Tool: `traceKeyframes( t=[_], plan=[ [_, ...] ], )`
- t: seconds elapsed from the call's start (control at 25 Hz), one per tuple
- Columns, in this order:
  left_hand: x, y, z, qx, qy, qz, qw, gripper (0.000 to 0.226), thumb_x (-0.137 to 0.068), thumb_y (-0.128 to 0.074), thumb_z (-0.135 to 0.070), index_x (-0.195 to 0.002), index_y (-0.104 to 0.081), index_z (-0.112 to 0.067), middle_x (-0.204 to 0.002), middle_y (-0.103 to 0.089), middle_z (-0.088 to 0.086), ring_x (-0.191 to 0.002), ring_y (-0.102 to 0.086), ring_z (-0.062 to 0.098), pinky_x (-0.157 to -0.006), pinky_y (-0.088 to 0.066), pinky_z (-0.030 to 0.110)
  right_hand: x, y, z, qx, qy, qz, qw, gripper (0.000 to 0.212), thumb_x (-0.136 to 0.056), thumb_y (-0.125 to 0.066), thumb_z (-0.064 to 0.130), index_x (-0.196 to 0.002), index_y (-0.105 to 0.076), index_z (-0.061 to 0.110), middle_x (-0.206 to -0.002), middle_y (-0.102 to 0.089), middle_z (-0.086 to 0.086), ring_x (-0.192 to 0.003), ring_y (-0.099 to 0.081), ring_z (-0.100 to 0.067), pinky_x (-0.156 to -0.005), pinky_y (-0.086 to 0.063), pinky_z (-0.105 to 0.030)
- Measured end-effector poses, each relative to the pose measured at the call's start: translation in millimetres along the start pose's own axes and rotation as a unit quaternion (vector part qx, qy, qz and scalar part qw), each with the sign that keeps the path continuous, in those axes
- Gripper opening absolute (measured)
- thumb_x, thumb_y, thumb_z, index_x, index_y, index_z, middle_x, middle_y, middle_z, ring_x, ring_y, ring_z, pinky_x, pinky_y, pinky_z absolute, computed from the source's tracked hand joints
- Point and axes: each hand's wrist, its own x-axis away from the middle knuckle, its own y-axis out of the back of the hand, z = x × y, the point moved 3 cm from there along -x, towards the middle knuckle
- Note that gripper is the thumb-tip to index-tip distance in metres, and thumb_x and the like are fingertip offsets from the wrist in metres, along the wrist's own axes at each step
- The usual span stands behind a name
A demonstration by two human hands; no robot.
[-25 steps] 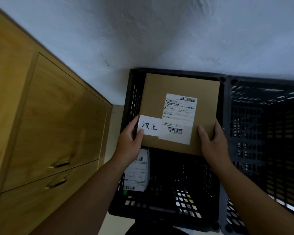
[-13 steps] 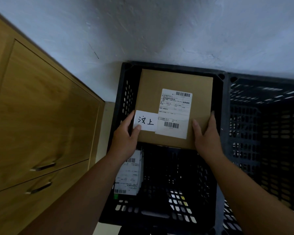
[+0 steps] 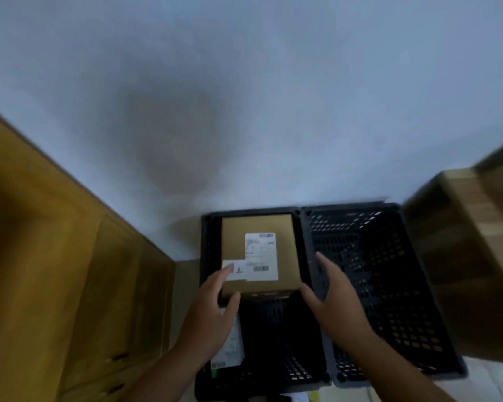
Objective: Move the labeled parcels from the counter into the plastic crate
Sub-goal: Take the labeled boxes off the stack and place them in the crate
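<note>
Parcel point(image 3: 259, 253) lies in black crate point(image 3: 207, 245); left grip point(image 3: 212, 311), fingers straight, touches its near corner; right grip point(image 3: 334, 303) open, just beside.

1. Floor point(image 3: 186, 288): pale, only narrow strips show.
2. Left crate point(image 3: 208, 242) and right crate point(image 3: 389, 271), black plastic, stand on it side by side, walls touching, backs near the wall.
3. Wooden cabinet point(image 3: 70, 271) stands to their left, blurred wooden unit point(image 3: 462, 256) to their right.
</note>
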Motion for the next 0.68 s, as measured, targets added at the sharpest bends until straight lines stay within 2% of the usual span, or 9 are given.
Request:
traceKeyframes(
  t=[0.16, 0.32, 0.48, 0.6, 0.68],
  plan=[
    [38.7, 5.2, -62.1, -0.066, -0.084, 0.050, 0.993, 0.045, -0.099, -0.057, -0.040, -0.138, -0.041, -0.054, -0.139, -0.037, -0.037, -0.138, -0.036, 0.000, -0.114, -0.037, 0.031, 85.8, 71.0, 16.0, 0.052, 0.045, -0.041, 0.997, 0.070, -0.094, -0.068, 0.043, -0.154, -0.035, 0.033, -0.156, -0.036, 0.021, -0.146, -0.031, -0.002, -0.123, -0.027, -0.030],
    [58.8, -20.8, -131.1, -0.105, -0.178, 0.067, 0.976, 0.048, -0.097, -0.052, -0.049, -0.142, -0.035, -0.053, -0.127, -0.028, -0.050, -0.130, -0.032, -0.009, -0.107, -0.032, 0.023, 145.5, 128.5, 4.1, 0.057, 0.041, -0.129, 0.989, 0.064, -0.094, -0.067, 0.044, -0.151, -0.039, 0.035, -0.151, -0.038, 0.026, -0.143, -0.031, 0.005, -0.119, -0.027, -0.019],
    [74.5, -68.8, -200.8, -0.099, -0.247, 0.087, 0.960, 0.049, -0.098, -0.049, -0.053, -0.144, -0.032, -0.052, -0.131, -0.029, -0.045, -0.124, -0.030, -0.013, -0.108, -0.033, 0.025, 192.7, 174.5, -29.4, 0.034, 0.015, -0.220, 0.975, 0.057, -0.093, -0.070, 0.038, -0.146, -0.047, 0.033, -0.145, -0.045, 0.024, -0.136, -0.037, 0.008, -0.117, -0.031, -0.019],
    [87.7, -117.0, -244.9, -0.108, -0.277, 0.115, 0.948, 0.049, -0.099, -0.048, -0.054, -0.145, -0.033, -0.049, -0.139, -0.032, -0.037, -0.130, -0.032, -0.008, -0.112, -0.033, 0.029, 221.4, 207.6, -66.5, 0.026, -0.001, -0.269, 0.963, 0.057, -0.091, -0.072, 0.038, -0.143, -0.050, 0.034, -0.142, -0.048, 0.025, -0.132, -0.037, 0.012, -0.112, -0.027, -0.008],
    [96.3, -153.2, -269.3, -0.120, -0.292, 0.129, 0.940, 0.049, -0.098, -0.047, -0.055, -0.145, -0.033, -0.050, -0.140, -0.032, -0.037, -0.132, -0.032, -0.006, -0.113, -0.033, 0.029, 234.0, 230.4, -93.6, 0.016, -0.003, -0.289, 0.957, 0.057, -0.090, -0.073, 0.038, -0.143, -0.052, 0.032, -0.143, -0.050, 0.023, -0.134, -0.040, 0.007, -0.115, -0.033, -0.018]
  ],
)
